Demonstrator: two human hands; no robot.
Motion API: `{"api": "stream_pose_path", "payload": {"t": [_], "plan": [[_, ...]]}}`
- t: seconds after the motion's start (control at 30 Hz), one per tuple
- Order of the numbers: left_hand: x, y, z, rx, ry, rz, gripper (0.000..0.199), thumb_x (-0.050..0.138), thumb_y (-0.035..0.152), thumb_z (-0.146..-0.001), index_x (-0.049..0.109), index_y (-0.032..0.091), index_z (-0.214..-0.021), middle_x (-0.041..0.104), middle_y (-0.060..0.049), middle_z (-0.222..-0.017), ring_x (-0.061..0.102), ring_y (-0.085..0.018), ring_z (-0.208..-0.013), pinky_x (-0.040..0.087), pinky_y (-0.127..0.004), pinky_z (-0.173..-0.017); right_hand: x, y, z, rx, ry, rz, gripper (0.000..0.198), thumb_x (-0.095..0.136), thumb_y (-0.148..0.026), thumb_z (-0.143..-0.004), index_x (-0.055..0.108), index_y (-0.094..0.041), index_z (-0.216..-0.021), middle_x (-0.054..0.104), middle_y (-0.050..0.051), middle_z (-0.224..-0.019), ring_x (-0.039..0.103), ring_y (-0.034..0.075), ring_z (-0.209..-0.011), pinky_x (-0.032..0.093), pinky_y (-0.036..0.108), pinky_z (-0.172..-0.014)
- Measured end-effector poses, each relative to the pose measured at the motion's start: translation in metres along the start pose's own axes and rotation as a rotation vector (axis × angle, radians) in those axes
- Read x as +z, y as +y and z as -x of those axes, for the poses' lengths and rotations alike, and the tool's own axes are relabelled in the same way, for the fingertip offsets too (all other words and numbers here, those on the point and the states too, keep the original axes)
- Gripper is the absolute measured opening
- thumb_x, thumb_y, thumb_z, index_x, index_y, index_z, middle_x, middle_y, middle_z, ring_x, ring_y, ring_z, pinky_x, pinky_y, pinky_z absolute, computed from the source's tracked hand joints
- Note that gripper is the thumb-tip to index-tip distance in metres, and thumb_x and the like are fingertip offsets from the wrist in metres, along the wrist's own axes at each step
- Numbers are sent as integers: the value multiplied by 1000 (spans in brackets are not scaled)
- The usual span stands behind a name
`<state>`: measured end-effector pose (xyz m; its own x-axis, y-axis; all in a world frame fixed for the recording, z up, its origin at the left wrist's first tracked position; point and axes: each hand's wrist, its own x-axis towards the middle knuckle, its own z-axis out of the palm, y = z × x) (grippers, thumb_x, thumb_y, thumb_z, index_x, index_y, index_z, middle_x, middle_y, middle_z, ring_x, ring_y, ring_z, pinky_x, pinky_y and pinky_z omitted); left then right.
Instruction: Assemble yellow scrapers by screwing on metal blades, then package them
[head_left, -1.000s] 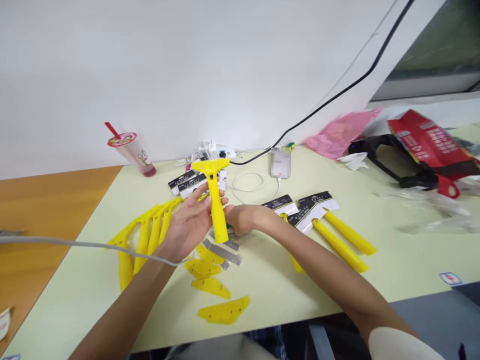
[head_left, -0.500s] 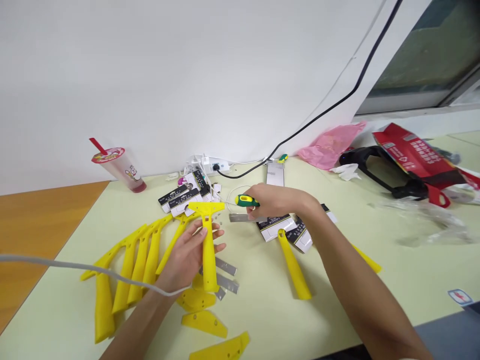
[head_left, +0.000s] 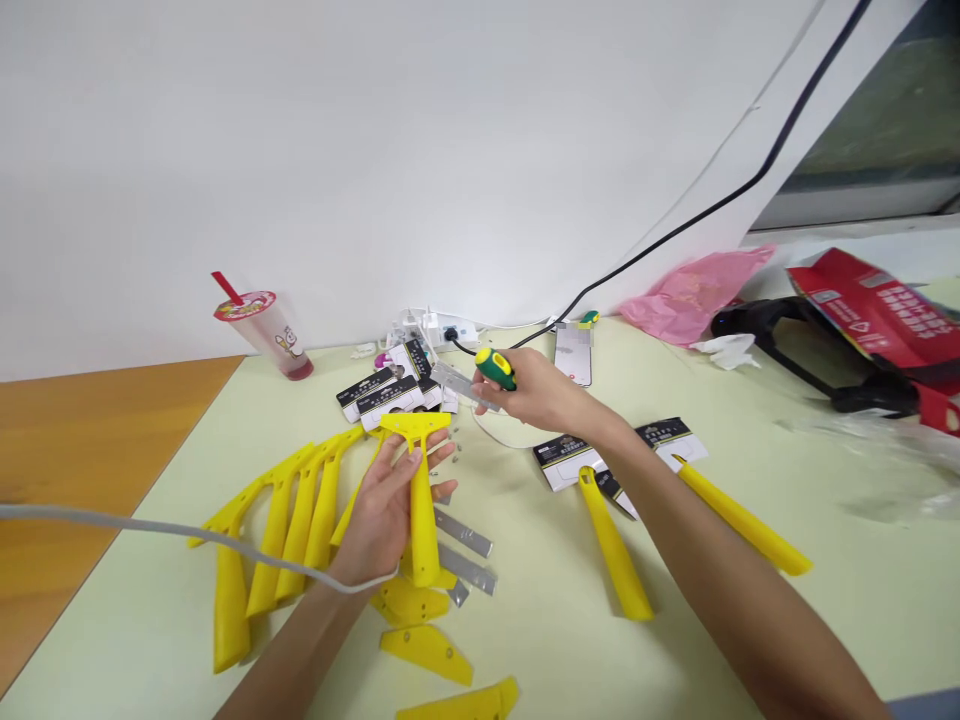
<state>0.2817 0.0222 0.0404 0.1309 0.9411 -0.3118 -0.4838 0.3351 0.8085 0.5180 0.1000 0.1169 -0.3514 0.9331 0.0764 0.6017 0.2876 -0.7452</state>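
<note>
My left hand is closed around a yellow T-shaped scraper handle, held upright with its wide head at the top. In my right hand are a screwdriver with a green and yellow grip and a flat metal blade, tilted and just above and right of the scraper head, apart from it. Several more yellow scrapers lie in a row to the left. Below my left hand are metal blades and loose yellow cover plates.
Black-and-white cards lie beside a power strip. More cards and yellow handles are under and beside my right arm. A drink cup, phone, pink bag and red packaging stand around. A grey cable crosses my left wrist.
My right hand has moved up and left with the screwdriver and blade, closer to the scraper head, and the blade has tilted. My left hand still holds the scraper. The view has shifted slightly.
</note>
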Motion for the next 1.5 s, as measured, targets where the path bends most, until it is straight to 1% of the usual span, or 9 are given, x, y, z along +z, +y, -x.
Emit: {"api": "stream_pose_path", "payload": {"t": [0.1, 0.23, 0.43, 0.6, 0.73, 0.87, 1.0, 1.3, 1.5], "plan": [[0, -1, 1, -22, -67, -12, 36, 91, 30, -88, 67, 27, -115, 70, -12, -154, 55, -41, -156, 69, -40, -84, -2, 0, 1, -61, -25, -37, 17, 69, -34, -96, 73, -18, -90, 72, 0, -79, 57, 15, -73, 40, 29, -73], [0, -2, 5, 14, -174, -71, 39, 88, 33, -92, 73, 28, -128, 68, -10, -156, 57, -43, -153, 72, -41, -84, 4, -1, 4, -106, -64, -91, 22, 71, -40, -93, 71, -19, -86, 62, -3, -77, 51, 14, -73, 39, 29, -71], [0, 0, 8, 26, -248, -86, 51, 88, 29, -91, 71, 31, -139, 64, -9, -159, 59, -43, -152, 75, -40, -80, 20, -6, 4, -45, -121, -70, 21, 75, -39, -90, 68, -20, -85, 66, -3, -78, 53, 15, -71, 39, 29, -67], [3, 0, 8, 16, -209, -94, 56, 89, 33, -90, 68, 27, -141, 69, -13, -151, 66, -43, -144, 74, -35, -67, 23, -10, 4, -68, -152, -1, 18, 76, -36, -89, 69, -20, -86, 72, 0, -81, 59, 16, -72, 41, 29, -68], [4, -4, 7, 18, -169, -125, 46, 88, 40, -91, 71, 24, -131, 71, -14, -148, 70, -42, -137, 73, -33, -60, 21, -14, 5, -58, -179, 27, 21, 79, -38, -89, 68, -20, -85, 73, 1, -83, 60, 17, -73, 41, 30, -69], [2, -8, 5, 22, -143, -169, 40, 87, 48, -93, 72, 21, -118, 75, -14, -135, 75, -40, -130, 71, -31, -54, 21, -15, 7, -60, -217, 59, 25, 79, -41, -90, 64, -21, -84, 72, 0, -83, 58, 17, -72, 38, 30, -67], [0, -11, 4, 28, -119, -183, 41, 88, 52, -90, 69, 19, -106, 78, -14, -125, 78, -39, -123, 69, -29, -52, 24, -16, 9, -98, -212, 166, 29, 76, -42, -93, 57, -22, -85, 68, 0, -83, 52, 16, -72, 33, 31, -67], [0, -13, 5, 24, -118, -212, 42, 86, 51, -93, 71, 18, -114, 79, -16, -123, 79, -39, -121, 70, -30, -54, 10, -20, 14, -117, -260, 248, 17, 70, -28, -96, 55, -22, -89, 67, 1, -86, 53, 18, -75, 32, 31, -71], [1, -13, 5, 31, -114, -219, 43, 87, 48, -92, 75, 19, -121, 78, -16, -133, 80, -38, -120, 70, -30, -56, 16, -19, 13, -179, -231, 281, 18, 69, -29, -95, 54, -22, -88, 65, 2, -82, 52, 18, -75, 31, 31, -72]]}}
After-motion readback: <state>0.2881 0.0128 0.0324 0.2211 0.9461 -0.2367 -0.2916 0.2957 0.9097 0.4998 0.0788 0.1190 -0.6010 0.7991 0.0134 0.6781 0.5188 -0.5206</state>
